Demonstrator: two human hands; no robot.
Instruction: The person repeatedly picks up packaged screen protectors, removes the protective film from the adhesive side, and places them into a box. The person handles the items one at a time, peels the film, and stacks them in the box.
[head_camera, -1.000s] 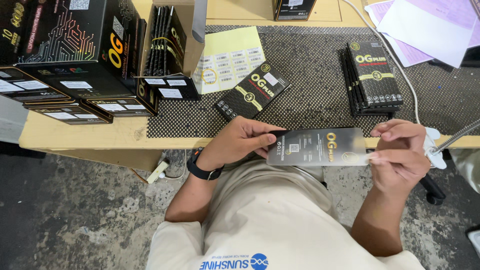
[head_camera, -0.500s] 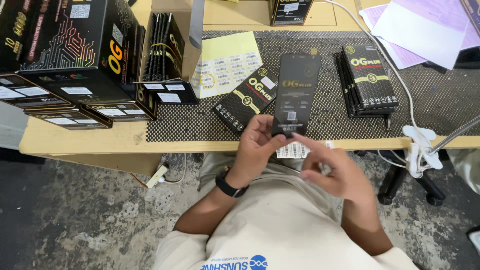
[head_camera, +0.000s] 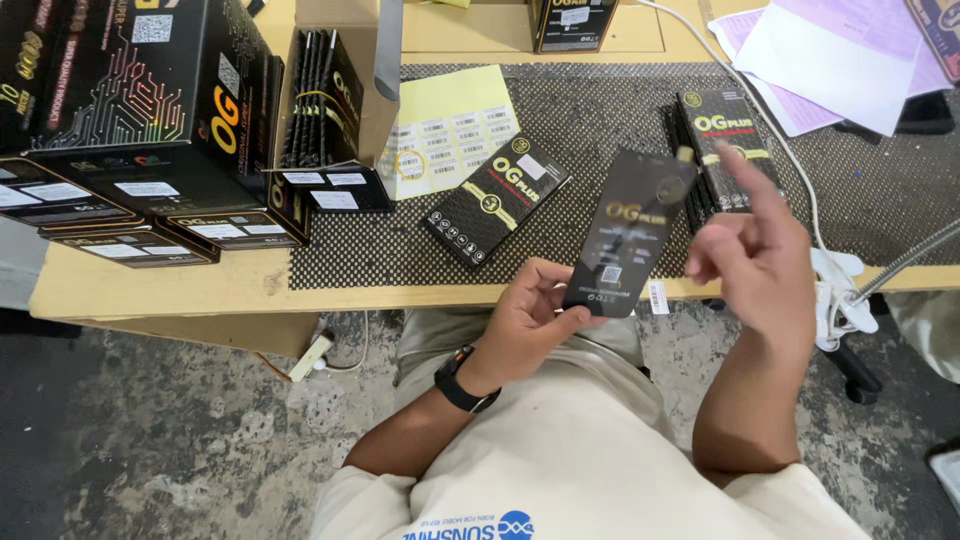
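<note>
Left hand (head_camera: 528, 318): grips the lower end of a slim black packet (head_camera: 628, 232), thumb on its face.
Slim black packet: held tilted above the near edge of the mesh mat (head_camera: 590, 110).
Right hand (head_camera: 762, 258): holds nothing; forefinger raised, other fingers loosely curled, just right of the packet.
Flat black box (head_camera: 496, 198): lying on the mat, left of the packet.
Stack of black packets (head_camera: 722, 140): on the mat, behind the right hand.
Label sheet (head_camera: 450, 132): on the mat's far left part.

The left hand (head_camera: 530, 320) holds a slim black packet (head_camera: 628, 232) by its lower end above the worktop (head_camera: 160, 290) edge; the right hand (head_camera: 760, 255) hovers beside it, forefinger raised
</note>
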